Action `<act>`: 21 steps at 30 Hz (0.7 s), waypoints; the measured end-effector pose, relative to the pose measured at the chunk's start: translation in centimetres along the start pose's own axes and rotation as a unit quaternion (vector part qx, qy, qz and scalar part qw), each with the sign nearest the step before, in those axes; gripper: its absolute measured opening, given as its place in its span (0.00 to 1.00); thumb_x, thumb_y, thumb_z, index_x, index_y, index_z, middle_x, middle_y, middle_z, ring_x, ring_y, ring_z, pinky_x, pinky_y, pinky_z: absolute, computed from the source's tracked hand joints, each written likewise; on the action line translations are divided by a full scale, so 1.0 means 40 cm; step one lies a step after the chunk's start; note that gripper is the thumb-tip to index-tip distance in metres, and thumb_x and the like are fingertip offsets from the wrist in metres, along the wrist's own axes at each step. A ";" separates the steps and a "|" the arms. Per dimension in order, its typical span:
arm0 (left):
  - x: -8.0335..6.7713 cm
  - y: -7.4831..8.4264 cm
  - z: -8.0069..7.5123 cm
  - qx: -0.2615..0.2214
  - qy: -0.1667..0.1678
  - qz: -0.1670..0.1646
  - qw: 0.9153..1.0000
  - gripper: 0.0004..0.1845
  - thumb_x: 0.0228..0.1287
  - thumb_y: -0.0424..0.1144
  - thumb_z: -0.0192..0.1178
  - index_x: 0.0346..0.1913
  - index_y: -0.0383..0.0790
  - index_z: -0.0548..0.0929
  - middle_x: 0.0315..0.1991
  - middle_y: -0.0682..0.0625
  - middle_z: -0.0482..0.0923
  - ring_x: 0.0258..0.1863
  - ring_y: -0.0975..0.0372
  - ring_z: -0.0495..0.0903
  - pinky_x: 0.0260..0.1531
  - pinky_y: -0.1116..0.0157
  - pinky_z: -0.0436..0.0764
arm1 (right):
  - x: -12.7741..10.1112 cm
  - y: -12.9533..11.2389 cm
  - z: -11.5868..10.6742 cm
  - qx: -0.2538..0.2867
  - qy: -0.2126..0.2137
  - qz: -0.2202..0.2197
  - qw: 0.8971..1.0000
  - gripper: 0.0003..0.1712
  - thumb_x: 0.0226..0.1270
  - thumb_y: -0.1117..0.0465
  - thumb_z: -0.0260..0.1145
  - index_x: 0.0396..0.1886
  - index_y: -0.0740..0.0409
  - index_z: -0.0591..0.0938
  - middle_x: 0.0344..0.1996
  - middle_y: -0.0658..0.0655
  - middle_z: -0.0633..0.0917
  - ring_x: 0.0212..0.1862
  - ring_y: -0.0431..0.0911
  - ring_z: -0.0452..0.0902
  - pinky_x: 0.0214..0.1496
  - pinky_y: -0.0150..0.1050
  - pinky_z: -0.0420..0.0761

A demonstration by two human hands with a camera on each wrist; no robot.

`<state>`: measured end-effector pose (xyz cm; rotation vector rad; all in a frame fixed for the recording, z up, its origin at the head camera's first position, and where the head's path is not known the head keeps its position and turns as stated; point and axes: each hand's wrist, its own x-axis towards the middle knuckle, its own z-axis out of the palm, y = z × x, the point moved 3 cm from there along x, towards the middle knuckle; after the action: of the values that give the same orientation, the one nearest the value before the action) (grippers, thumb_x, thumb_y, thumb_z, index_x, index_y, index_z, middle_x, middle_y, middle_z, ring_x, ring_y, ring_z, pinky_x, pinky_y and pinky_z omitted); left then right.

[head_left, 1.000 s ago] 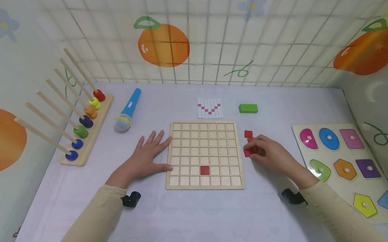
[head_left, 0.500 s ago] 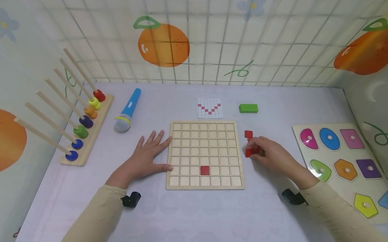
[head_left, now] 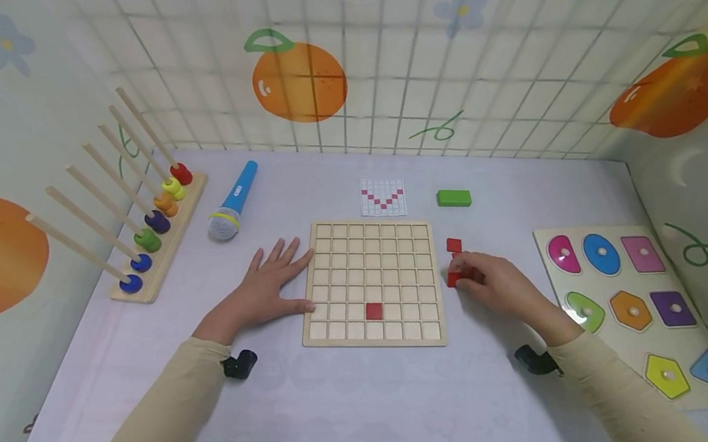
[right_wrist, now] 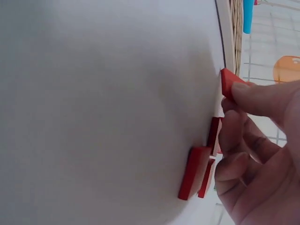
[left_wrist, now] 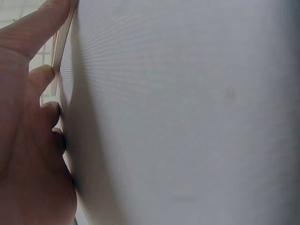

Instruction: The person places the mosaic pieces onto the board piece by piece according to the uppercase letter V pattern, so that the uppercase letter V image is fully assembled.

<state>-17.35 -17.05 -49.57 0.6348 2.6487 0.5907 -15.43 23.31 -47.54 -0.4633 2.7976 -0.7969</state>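
Note:
A wooden grid board (head_left: pixel 433 278) lies mid-table with one red square tile (head_left: pixel 373 312) in a cell near its front. My left hand (head_left: pixel 270 282) is spread on the table, thumb and index fingertips at the board's left edge; the left wrist view shows these fingers (left_wrist: pixel 44 77) by the wooden edge. Right of the board, my right hand (head_left: pixel 488 281) pinches another red tile (right_wrist: pixel 227 84) between thumb and fingers. Beneath and beside that hand lie several loose red tiles (right_wrist: pixel 194 173), mostly hidden in the head view; one loose tile (head_left: pixel 454 245) shows beyond the fingers.
Behind the board are a pattern card (head_left: pixel 382 197) with a red V of squares and a green block (head_left: pixel 454 198). A blue toy microphone (head_left: pixel 236 201) and a peg stand with coloured rings (head_left: pixel 158 252) are at left. A shape puzzle board (head_left: pixel 674 350) lies at right.
My right hand stays almost in place beside the board; the red tile at its fingertips has shifted slightly to the right. My left hand has not moved.

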 end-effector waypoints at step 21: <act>0.001 -0.005 0.002 -0.001 -0.003 -0.003 1.000 0.56 0.58 0.69 0.66 0.82 0.53 0.52 0.83 0.46 0.37 0.81 0.49 0.29 0.77 0.46 0.26 | 0.012 -0.052 0.004 0.059 0.006 -0.033 0.998 0.14 0.68 0.63 0.71 0.53 0.49 0.87 0.47 0.50 0.88 0.45 0.46 0.81 0.51 0.46 0.85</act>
<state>-17.42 -17.15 -49.73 0.6266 2.6443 0.5886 -15.33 21.39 -46.60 -0.5338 2.7380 -0.9763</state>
